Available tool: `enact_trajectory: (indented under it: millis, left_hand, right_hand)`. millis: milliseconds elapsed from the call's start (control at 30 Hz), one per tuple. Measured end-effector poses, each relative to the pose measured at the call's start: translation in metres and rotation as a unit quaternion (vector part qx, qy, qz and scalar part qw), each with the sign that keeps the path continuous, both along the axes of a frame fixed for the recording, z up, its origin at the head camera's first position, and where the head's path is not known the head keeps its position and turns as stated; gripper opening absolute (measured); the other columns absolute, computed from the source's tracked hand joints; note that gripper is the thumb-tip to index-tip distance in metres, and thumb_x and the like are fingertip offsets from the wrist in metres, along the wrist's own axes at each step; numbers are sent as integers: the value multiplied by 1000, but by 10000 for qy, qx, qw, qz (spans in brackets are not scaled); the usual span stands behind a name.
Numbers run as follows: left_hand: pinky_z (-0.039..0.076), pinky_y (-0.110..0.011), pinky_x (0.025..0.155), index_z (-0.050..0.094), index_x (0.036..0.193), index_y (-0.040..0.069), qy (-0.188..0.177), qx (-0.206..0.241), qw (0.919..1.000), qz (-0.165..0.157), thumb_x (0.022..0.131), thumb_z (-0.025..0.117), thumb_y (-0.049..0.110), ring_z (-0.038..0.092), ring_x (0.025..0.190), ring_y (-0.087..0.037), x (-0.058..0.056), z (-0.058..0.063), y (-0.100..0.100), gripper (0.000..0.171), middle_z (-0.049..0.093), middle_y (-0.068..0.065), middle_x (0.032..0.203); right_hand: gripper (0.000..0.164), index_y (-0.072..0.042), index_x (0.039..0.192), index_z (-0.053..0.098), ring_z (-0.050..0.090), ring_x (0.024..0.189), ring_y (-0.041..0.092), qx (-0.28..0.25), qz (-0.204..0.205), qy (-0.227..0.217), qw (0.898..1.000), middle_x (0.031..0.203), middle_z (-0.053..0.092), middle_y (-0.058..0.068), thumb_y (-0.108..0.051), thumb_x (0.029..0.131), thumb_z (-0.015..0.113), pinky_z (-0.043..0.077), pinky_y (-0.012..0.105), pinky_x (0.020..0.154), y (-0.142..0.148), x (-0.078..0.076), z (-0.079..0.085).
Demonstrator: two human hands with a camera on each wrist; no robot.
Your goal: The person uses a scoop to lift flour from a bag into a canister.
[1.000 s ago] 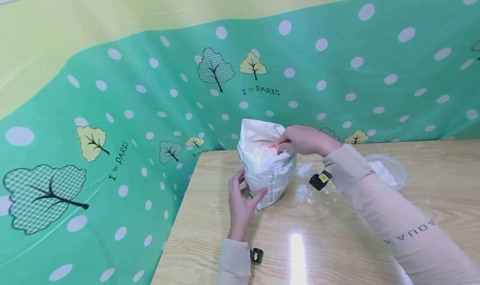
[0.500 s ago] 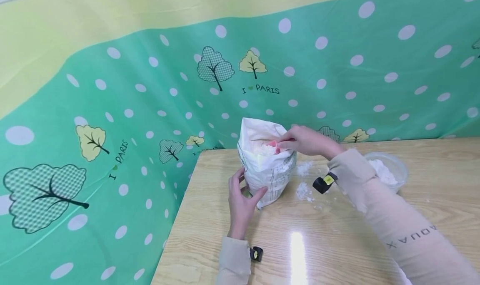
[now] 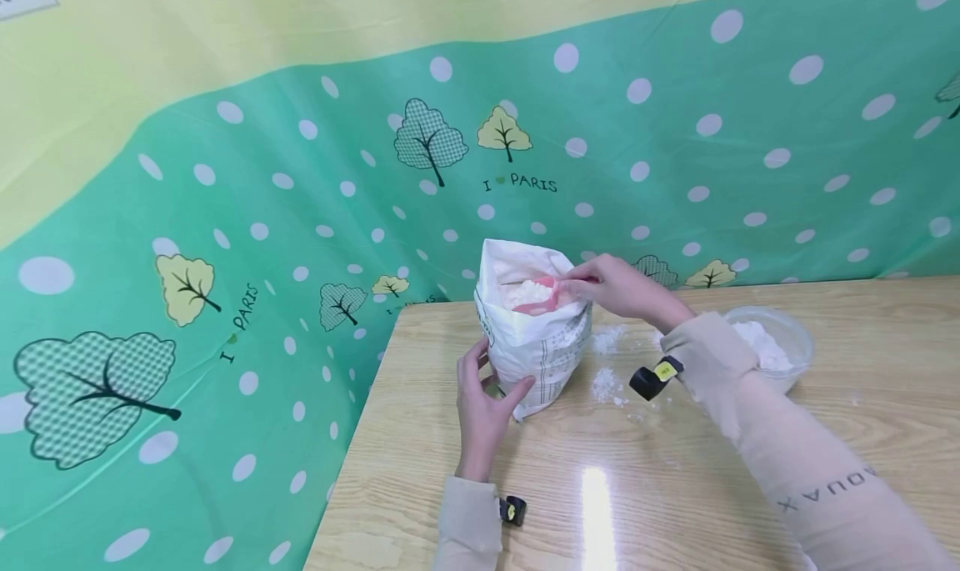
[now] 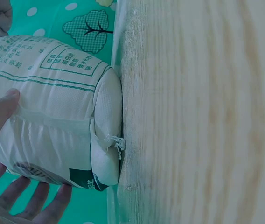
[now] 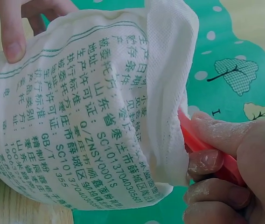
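Note:
An open white flour bag (image 3: 536, 354) with green print stands upright on the table. My left hand (image 3: 482, 408) holds the bag's near left side low down, thumb in front and fingers round the side. In the left wrist view the thumb (image 4: 2, 114) lies on the printed cloth. At the bag's mouth my right hand (image 3: 618, 288) grips the handle of a red scoop (image 3: 538, 308). White flour (image 3: 531, 293) is heaped in the scoop, inside the opening. From the right wrist, only the scoop's handle (image 5: 195, 140) shows; the bag's rim hides its bowl.
A clear bowl (image 3: 802, 346) of flour stands at the right, partly behind my right sleeve. Spilled flour (image 3: 607, 385) lies on the wooden table (image 3: 405, 471) beside the bag. A green dotted curtain (image 3: 315, 237) hangs along the table's back and left edges.
The scoop has risen out of the flour inside the bag and now shows a full heap. My right hand has shifted slightly right. The left hand has kept its place on the bag.

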State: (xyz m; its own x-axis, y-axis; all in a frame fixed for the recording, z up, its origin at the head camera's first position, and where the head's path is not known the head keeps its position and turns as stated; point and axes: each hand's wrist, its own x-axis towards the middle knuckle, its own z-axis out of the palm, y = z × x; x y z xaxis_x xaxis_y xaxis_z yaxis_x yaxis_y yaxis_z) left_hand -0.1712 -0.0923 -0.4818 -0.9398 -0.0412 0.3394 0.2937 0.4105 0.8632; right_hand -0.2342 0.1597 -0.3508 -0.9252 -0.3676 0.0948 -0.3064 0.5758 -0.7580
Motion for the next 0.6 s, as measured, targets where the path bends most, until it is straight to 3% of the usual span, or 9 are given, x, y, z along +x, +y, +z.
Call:
enact_trajectory:
  millis: [100,200,233,600]
  left_hand:
    - [56,-36,97,41,145,21,17,6,10000,-6,75,86,39,51,125,-24,0,0,0,86,46,0,137]
    - [56,-36,98,41,145,21,-2,5,10000,-9,75,86,40,51,126,-24,0,0,0,86,46,0,137]
    - [55,-36,98,41,145,21,-19,15,10000,-7,75,86,40,51,126,-24,0,0,0,86,46,0,136]
    - [55,-34,98,42,144,22,-93,55,9999,14,74,87,38,51,126,-22,1,0,0,85,47,1,136]
  right_hand:
    - [30,-5,120,71,49,75,32,-219,-84,-202,9995,70,53,5,-24,101,58,40,35,64,2,1,-1]
    - [34,-5,124,69,46,67,21,-383,-140,-333,9986,66,43,0,-28,101,58,38,30,60,4,2,-2]
    - [35,-5,125,68,36,61,18,-451,-150,-391,9981,66,41,0,-28,101,58,36,30,56,4,3,-2]
    - [40,-8,131,65,28,51,11,-698,-193,-423,9965,60,33,-2,-33,101,57,35,29,50,7,10,-5]
